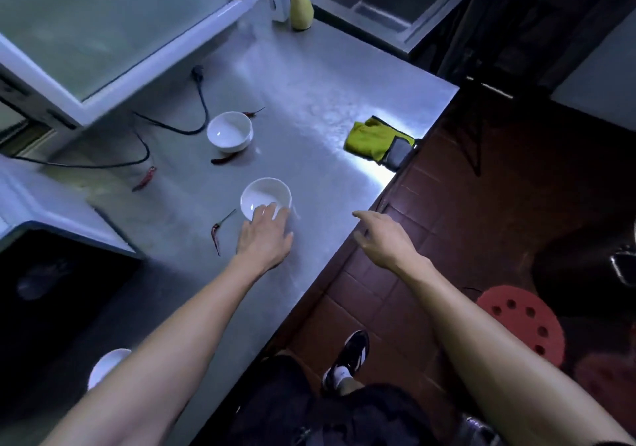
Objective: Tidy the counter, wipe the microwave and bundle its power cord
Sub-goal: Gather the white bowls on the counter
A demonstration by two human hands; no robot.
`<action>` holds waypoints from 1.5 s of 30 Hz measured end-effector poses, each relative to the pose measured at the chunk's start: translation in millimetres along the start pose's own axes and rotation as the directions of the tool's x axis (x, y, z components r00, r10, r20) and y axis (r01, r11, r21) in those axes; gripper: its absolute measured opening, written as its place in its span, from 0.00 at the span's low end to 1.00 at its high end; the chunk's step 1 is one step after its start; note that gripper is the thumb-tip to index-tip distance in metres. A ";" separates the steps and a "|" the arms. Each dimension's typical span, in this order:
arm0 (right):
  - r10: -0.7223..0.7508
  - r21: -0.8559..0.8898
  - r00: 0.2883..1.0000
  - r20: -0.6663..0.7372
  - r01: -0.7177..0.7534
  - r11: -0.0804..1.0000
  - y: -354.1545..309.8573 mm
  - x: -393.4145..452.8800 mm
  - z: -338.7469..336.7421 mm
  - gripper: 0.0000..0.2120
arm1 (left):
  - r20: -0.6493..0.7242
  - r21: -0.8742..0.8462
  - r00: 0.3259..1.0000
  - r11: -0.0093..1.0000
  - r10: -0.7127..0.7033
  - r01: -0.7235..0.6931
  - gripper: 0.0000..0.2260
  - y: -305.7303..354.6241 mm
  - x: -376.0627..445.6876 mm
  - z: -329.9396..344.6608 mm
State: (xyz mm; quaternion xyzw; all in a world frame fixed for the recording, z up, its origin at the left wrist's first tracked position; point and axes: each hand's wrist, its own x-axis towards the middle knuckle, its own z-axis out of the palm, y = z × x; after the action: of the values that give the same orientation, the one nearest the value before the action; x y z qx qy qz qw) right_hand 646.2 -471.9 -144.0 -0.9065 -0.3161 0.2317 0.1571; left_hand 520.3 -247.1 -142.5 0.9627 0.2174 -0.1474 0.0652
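Here, the near rim of a white bowl (265,197) is being touched by the loosely spread fingers of the left hand (265,235) on the steel counter (309,101). The right hand (383,235) is being held relaxed, gripping nothing, past the counter edge. Farther off, a second bowl (230,131), a yellow cloth (377,137) and the black power cord (203,101) are lying.

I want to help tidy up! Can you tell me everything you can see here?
bowls: 2, white, on the counter, near one at the left hand, far one by the cord
chillies: 4, red, scattered around the bowls
cloth: 1, yellow-green, at the counter's right edge
power cord: 1, black, loose by the microwave
microwave: 1, white, top left
bottle: 1, yellow, far end
counter: 1, grey metal
stool: 1, red, on floor
hands: 2, left hand touching near bowl, right hand empty
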 end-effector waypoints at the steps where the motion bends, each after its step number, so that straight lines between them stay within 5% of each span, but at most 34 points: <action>1: -0.021 -0.004 1.000 0.008 0.021 1.000 -1.1 9.0 -3.4 0.24 | -0.003 -0.010 1.000 1.000 -0.026 0.026 0.27 -0.8 5.0 0.5; 14: -0.205 -0.098 0.967 0.154 0.222 0.970 -39.1 138.2 -14.0 0.25 | 0.029 -0.152 0.977 0.965 -0.211 0.213 0.41 -22.1 80.1 20.0; 27: -0.364 -0.178 0.906 0.215 0.403 0.897 -96.4 242.3 -26.8 0.25 | 0.033 -0.222 0.946 0.920 -0.323 0.322 0.42 -58.9 126.7 1.6; 35: -0.518 -0.238 0.809 0.280 0.581 0.779 -147.1 322.0 -26.2 0.29 | 0.030 -0.264 0.897 0.862 -0.440 0.432 0.44 -78.1 133.3 -5.9; 45: -0.663 -0.338 0.649 0.373 0.760 0.555 -211.8 388.2 -6.7 0.48 | 0.032 -0.250 0.831 0.800 -0.556 0.545 0.44 -94.5 129.7 -18.4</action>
State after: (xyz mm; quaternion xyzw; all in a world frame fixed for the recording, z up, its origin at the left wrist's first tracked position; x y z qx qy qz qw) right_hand 812.6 -63.1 -171.5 -0.6797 -0.7166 0.1554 -0.0177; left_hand 595.5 -107.0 -171.3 0.8450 0.5054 -0.1109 0.1349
